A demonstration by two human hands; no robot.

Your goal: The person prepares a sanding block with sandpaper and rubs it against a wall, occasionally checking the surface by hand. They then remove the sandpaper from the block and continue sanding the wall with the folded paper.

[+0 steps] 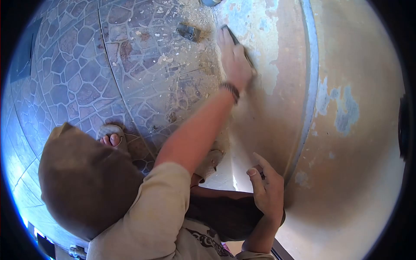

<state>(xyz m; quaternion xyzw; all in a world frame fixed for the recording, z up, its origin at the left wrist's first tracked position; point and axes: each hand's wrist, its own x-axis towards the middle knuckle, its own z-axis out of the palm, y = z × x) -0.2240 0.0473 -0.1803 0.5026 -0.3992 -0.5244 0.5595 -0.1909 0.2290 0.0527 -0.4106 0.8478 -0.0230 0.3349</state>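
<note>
My left hand (236, 65), with a dark band at its wrist, reaches forward to the low part of the wall (286, 86). It is closed on a thin, dark-edged tool (231, 35) lying along the wall surface; most of the tool is hidden under the fingers. Bluish patches show where the wall's tan coating is gone. Nearer to my body, my right hand (268, 188) is beside my bent knee (234, 212), its thumb and index finger apart and nothing seen in it.
Pale flakes are scattered over the stone-pattern floor (78, 82). A dark block-like object (188, 31) sits near the wall's base. My sandalled feet (113, 138) are below, and a raised bluish strip (311, 65) curves along the wall. Part of a container (211, 2) shows at the top edge.
</note>
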